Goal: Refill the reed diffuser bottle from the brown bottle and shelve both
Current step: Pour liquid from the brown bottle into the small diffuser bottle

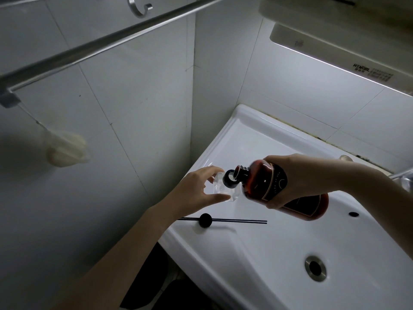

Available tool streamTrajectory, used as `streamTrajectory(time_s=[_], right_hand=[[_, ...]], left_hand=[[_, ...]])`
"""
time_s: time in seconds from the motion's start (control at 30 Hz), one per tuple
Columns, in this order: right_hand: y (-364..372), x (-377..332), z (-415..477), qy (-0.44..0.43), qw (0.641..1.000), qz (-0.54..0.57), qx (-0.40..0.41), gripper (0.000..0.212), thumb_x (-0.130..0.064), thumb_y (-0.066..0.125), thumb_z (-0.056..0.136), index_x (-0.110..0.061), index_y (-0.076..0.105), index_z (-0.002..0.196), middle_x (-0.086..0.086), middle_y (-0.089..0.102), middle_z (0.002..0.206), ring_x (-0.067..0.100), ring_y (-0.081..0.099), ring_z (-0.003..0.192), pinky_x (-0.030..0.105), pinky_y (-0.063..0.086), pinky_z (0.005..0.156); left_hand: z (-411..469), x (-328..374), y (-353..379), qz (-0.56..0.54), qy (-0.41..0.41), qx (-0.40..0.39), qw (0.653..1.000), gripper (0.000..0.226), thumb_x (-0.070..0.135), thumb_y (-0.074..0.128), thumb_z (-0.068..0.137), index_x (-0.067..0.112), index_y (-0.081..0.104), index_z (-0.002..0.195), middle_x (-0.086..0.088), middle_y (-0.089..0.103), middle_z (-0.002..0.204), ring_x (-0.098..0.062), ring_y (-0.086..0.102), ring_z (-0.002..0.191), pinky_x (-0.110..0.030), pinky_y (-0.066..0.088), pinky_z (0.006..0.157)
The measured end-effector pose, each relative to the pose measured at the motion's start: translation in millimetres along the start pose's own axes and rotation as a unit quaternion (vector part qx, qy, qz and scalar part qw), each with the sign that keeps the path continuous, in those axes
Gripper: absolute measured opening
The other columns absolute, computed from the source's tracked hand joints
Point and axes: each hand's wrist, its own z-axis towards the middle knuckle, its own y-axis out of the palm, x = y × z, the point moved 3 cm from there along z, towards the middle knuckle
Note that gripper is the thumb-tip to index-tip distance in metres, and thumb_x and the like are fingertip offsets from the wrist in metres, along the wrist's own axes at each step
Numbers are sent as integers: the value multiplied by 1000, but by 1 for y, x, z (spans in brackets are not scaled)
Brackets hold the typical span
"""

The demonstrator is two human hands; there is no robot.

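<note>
Diffuser bottle (220,186), clear glass with a black collar, stands upright on the sink ledge (241,139) in the corner, pinched at its sides by the left hand (196,191), seemingly to steady it. The right hand (299,177) wraps the brown bottle (279,186), whose long axis tilts, open neck pointing left and down into that collar for pouring. Black reeds with their cap (205,219) lie on the ledge nearby.

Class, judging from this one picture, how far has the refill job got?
Done: reeds lie out on the sink ledge; the brown bottle is uncapped. In hand: the right hand tips it at the clear diffuser bottle, steadied by the left hand. Left: replacing reeds, shelving both.
</note>
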Motion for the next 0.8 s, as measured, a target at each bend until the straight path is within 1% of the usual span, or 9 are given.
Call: streamTrajectory(time_s=[0.1, 0.23, 0.4, 0.47, 0.57, 0.63, 0.8], right_hand=[[2, 1, 1, 0, 1000, 6, 5, 63, -61, 70, 49, -33, 48, 102, -10, 62, 92, 12, 62, 83, 28, 55, 70], [3, 3, 4, -1, 1000, 12, 12, 65, -60, 70, 51, -32, 47, 105, -10, 62, 93, 12, 62, 84, 31, 57, 72], [4, 6, 6, 1, 1000, 9, 22, 67, -58, 72, 52, -32, 47, 108, -10, 63, 95, 13, 63, 85, 31, 57, 73], [4, 7, 7, 3, 1000, 11, 23, 66, -57, 72, 53, -32, 47, 108, -9, 63, 95, 13, 63, 85, 31, 56, 73], [5, 8, 8, -2, 999, 23, 24, 64, -54, 73, 55, -32, 47, 110, -10, 63, 95, 13, 63, 85, 30, 57, 74], [5, 9, 9, -5, 999, 36, 30, 65, -53, 74, 55, -33, 47, 110, -10, 63, 95, 12, 63, 86, 31, 57, 74], [9, 15, 13, -19, 995, 81, 60, 67, -52, 76, 53, -36, 47, 111, -11, 65, 94, 9, 63, 86, 27, 56, 72]], left_hand=[[0, -1, 0, -1, -2, 1, 1000, 46, 41, 71, 71, 28, 53, 111, 26, 55, 91, 8, 49, 92, -1, 36, 74], [1, -1, -2, 3, 2, 0, 1000, 49, 40, 71, 71, 24, 53, 114, 24, 54, 93, 6, 49, 92, 0, 35, 73], [3, -2, -4, 4, 2, -2, 1000, 50, 37, 72, 72, 21, 53, 116, 11, 59, 101, 1, 51, 90, 0, 35, 74], [4, -2, -5, 6, 0, -1, 1000, 52, 37, 72, 71, 21, 52, 117, 14, 58, 101, 1, 51, 90, 0, 35, 74], [5, -3, -6, 7, 1, 1, 1000, 52, 37, 72, 71, 21, 53, 116, 26, 53, 96, 4, 50, 92, 2, 34, 73], [6, -3, -7, 8, -1, 4, 1000, 52, 37, 72, 71, 21, 53, 116, 30, 51, 95, 5, 50, 93, 2, 34, 73], [9, -7, -10, 4, -3, 4, 1000, 50, 37, 72, 71, 21, 53, 114, 29, 51, 95, 12, 48, 92, 2, 34, 75]])
